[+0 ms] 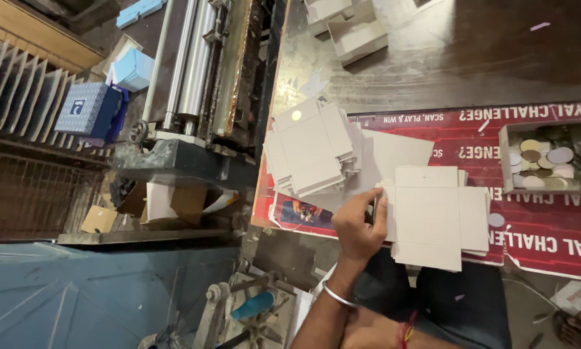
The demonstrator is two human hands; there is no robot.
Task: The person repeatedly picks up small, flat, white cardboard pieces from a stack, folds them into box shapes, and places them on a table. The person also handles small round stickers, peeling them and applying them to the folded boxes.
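I'm looking down over my left hand (358,223), and it's curled around the left edge of the cross-shaped blank (432,216), thumb up along the card, fingers tucked under the edge, pinching the top sheets of the small stack it sits on. That stack lies just to the right of the hand, on the red printed sheet (549,155) that covers this part of the surface. A metal bangle (339,296) sits on the wrist. My right hand is out of view, so I can't say what it is doing.

Up and to the left of the hand, close by, is a second pile of blanks (310,150), fanned out unevenly, with a large plain board (394,155) tucked beneath it. Far right of the hand, an open tray of round discs (549,158) in silver and gold tones. Beyond it all, at the far end of the dark surface (471,58), a few made-up open boxes (355,32). Off to the left, well apart, the roller machine (197,64).

My read: I'm at the stage of separating one blank off the stack. The pinch is only on an edge, so the next move wants a clean lift of a single sheet without dragging its neighbours askew.
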